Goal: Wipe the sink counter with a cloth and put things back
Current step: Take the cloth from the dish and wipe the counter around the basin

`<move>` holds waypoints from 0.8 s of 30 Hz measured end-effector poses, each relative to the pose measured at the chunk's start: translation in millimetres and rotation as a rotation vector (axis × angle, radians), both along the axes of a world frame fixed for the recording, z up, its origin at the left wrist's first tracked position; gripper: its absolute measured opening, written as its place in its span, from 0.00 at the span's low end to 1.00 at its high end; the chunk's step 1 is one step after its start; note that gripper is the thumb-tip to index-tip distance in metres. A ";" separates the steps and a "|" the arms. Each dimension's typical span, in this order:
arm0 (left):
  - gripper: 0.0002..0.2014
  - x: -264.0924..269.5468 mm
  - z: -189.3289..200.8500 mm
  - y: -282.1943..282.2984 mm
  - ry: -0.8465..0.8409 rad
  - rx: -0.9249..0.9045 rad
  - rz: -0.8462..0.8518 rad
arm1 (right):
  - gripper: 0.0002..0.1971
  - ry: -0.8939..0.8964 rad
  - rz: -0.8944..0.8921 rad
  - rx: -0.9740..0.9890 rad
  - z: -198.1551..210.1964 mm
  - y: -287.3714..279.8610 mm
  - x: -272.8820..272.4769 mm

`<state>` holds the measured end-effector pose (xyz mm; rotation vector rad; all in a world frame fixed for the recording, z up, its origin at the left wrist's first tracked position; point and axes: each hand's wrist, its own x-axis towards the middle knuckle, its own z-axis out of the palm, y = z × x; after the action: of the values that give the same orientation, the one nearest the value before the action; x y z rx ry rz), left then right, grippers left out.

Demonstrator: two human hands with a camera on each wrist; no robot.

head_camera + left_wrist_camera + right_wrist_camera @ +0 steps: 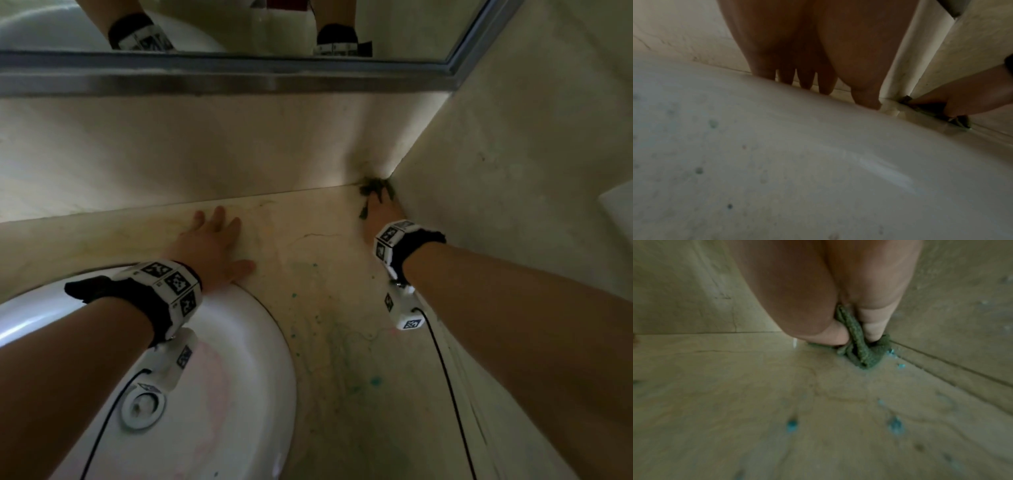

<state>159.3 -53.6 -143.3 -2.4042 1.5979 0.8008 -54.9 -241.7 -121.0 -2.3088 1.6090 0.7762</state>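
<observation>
A beige stone counter (pixel 308 246) runs along the wall beside a white sink (pixel 239 342). My right hand (pixel 380 212) presses a dark green cloth (pixel 371 188) into the far right corner, where counter, back wall and side wall meet. In the right wrist view the cloth (pixel 859 345) is bunched between thumb and fingers, touching the counter. My left hand (pixel 212 240) lies flat on the counter behind the sink rim, fingers straight and spread; the left wrist view shows its fingers (pixel 807 78) on the surface.
Teal and dark specks (pixel 375 381) dot the counter between sink and side wall. A mirror with a metal frame (pixel 239 72) hangs above the backsplash. The sink drain (pixel 142 407) sits under my left forearm. A white object (pixel 616 209) juts from the right wall.
</observation>
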 end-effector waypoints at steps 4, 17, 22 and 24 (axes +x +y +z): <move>0.42 0.9 0.1 -0.3 -0.004 0.008 -0.009 | 0.30 0.009 -0.064 -0.046 2.5 25.6 -11.8; 0.43 3.4 10.1 2.6 0.052 0.009 -0.021 | 0.35 0.067 -0.040 0.052 15.6 94.5 -41.3; 0.42 4.9 12.4 1.8 0.093 -0.020 0.002 | 0.34 -0.012 0.106 0.029 19.6 77.1 15.7; 0.42 6.3 11.8 3.2 0.113 -0.036 0.019 | 0.34 -0.038 0.245 0.031 17.8 81.3 38.0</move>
<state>165.7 -50.5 -131.5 -2.4430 1.6456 0.9351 -16.9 -160.4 -103.2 -2.5126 1.3045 0.7959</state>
